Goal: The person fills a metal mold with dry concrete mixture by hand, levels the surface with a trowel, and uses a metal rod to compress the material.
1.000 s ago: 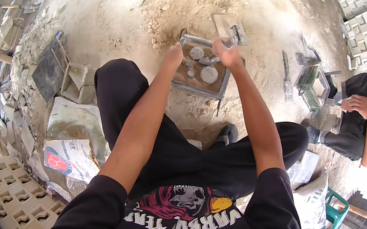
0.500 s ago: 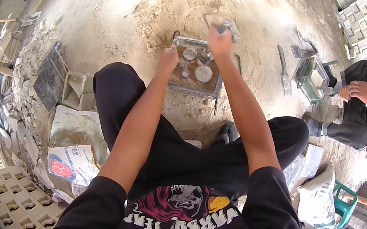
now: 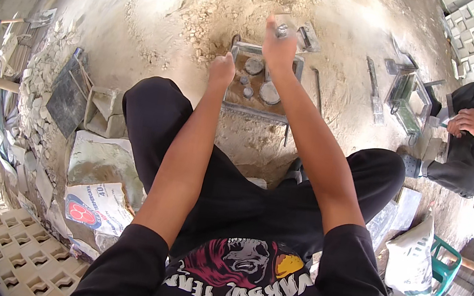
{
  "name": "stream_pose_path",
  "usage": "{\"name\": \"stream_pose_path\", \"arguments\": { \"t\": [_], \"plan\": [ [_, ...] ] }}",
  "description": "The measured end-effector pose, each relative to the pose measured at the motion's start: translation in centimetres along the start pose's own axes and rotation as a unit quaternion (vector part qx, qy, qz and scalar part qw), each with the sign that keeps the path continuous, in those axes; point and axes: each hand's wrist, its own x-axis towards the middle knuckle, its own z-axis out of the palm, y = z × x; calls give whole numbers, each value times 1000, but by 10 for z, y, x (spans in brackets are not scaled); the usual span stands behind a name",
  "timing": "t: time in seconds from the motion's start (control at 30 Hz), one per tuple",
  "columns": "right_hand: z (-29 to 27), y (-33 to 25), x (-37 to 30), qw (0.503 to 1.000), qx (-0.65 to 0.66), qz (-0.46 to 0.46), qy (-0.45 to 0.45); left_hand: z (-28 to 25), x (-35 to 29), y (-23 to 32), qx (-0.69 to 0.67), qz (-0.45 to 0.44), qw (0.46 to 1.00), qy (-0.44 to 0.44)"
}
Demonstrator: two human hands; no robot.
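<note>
To my left lie 1 printed cement sack [image 3: 94, 207] and stacked patterned blocks [image 3: 14, 243]; to my right, a green plastic chair [image 3: 445, 266].

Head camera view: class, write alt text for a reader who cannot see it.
A seated person reaches both hands over a square metal mould on sandy ground; the left hand rests at its edge, the right hand is raised above it. Another person crouches at right.

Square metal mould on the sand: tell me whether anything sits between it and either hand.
Nothing visible does. The left hand rests closed at the left rim of the square metal mould. The right hand is raised over its far edge, gripping a small grey piece; only round grey inserts lie inside.
</note>
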Motion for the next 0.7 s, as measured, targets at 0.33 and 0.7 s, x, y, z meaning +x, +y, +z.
{"name": "stream_pose_path", "arguments": {
  "t": [0.33,0.7],
  "plan": [
    [-8,1,12,962,-83,-23,-258,4,4,6,5,-5,996,94],
    [1,-30,19,987,101,19,-125,-27,154,7,32,-32,996,78]
  ]
}}
